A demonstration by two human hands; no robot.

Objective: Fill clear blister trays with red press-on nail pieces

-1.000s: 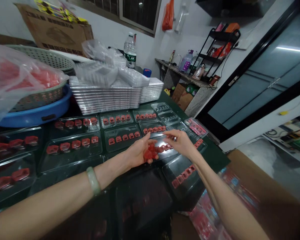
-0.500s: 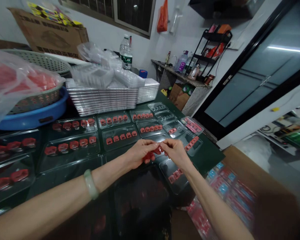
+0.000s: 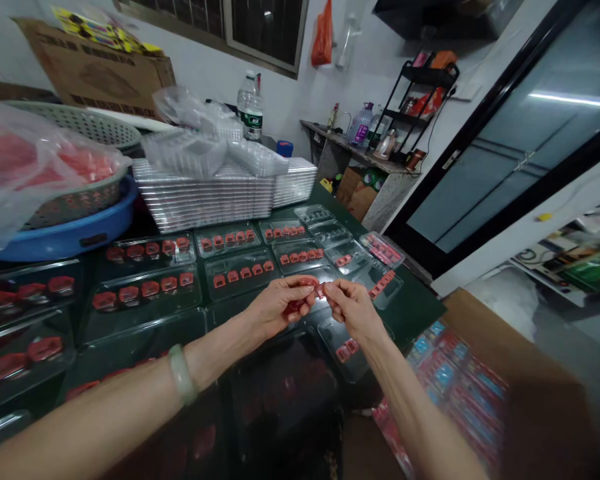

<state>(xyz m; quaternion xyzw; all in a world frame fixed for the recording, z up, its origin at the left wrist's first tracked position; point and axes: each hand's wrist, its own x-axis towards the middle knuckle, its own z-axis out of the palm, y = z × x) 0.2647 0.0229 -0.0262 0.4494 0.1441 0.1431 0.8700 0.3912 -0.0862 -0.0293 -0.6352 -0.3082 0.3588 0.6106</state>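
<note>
Over the dark green table, my left hand (image 3: 280,303) is closed around small red plastic pieces (image 3: 295,306). Close beside it, my right hand (image 3: 353,303) pinches a small red piece (image 3: 320,291) at its fingertips, where the two hands almost meet. The exact shape of these pieces is partly hidden by my fingers. Below the hands lies a clear plastic tray (image 3: 360,367) with red pieces in it. Left of them, another clear tray (image 3: 240,275) holds a row of several red pieces.
Stacked clear trays (image 3: 205,200) stand at the back. A blue basin (image 3: 75,233) with a bagged basket sits at the left. An open cardboard box (image 3: 525,373) with packaged goods is at the right, below the table edge. A water bottle (image 3: 250,110) stands behind the stack.
Both hands stay close together. The right hand has turned slightly, and more of the red pieces shows between the fingertips. The view has shifted a little.
</note>
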